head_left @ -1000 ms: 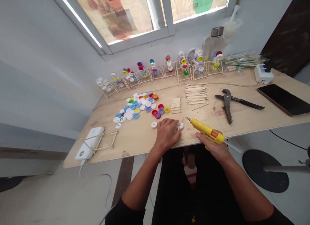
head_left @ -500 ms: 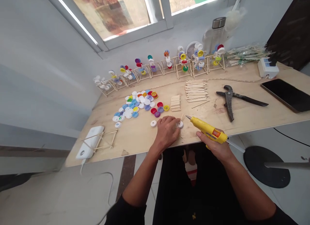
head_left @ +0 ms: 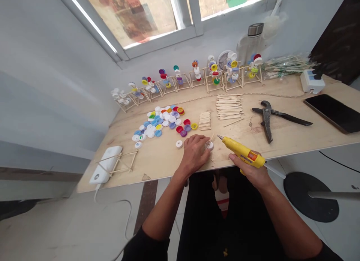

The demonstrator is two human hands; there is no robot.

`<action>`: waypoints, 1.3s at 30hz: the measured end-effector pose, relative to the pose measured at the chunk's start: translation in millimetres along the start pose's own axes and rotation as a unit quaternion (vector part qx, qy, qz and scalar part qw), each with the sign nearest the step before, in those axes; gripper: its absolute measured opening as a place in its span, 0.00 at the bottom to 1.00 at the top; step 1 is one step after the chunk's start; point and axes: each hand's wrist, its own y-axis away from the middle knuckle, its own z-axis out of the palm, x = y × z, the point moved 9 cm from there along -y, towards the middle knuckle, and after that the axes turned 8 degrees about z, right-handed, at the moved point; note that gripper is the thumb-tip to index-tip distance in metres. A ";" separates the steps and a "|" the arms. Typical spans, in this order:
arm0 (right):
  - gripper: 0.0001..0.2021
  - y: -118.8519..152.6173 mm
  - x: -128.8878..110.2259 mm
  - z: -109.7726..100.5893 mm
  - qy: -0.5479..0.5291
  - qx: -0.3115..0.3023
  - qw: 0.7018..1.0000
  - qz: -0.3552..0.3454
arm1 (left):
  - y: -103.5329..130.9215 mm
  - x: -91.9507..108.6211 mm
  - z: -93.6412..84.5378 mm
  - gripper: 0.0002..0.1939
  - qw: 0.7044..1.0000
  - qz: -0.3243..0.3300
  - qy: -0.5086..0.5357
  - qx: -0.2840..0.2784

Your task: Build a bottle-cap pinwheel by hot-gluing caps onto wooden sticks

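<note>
The bench [head_left: 160, 159] carries a row of cap-bearing stick frames [head_left: 179, 81] along its wall side and a spread of loose caps [head_left: 166, 117] left of centre. Over the front part, the right hand [head_left: 253, 171] has its grip wrapped round the yellow glue gun [head_left: 239, 150]. The left hand [head_left: 194, 153] bends over a white cap [head_left: 211, 146] on the bench; what its grip pinches, I cannot tell. At that cap slants a thin stick [head_left: 213, 136], just beside the glue gun's nozzle
</note>
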 end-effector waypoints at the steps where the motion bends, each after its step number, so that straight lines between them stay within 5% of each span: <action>1: 0.13 0.3 0.0 0.6 -0.005 -0.004 1.000 0.003 | -0.3 -0.2 -2.8 0.17 1.000 0.003 0.002 0.013; 7: 0.14 1.8 -2.8 3.1 -0.028 -0.018 0.999 0.012 | -12.3 -14.8 -19.9 0.10 0.998 -0.021 -0.016 0.065; 17: 0.15 3.6 -2.8 1.5 -0.012 -0.015 1.000 0.015 | -61.5 -24.4 -4.5 0.08 0.987 -0.029 -0.145 -0.062; 25: 0.16 3.1 1.6 1.2 -0.027 -0.013 0.999 0.031 | -76.7 -24.4 10.8 0.10 0.977 0.005 -0.182 -0.110; 34: 0.15 4.7 -1.8 1.2 -0.026 -0.009 0.999 0.023 | -78.3 -16.9 8.1 0.10 0.981 0.024 -0.168 -0.096; 39: 0.16 5.8 -4.3 0.0 -0.013 0.003 1.000 0.011 | -60.1 -21.0 -27.2 0.07 0.997 -0.023 -0.071 0.003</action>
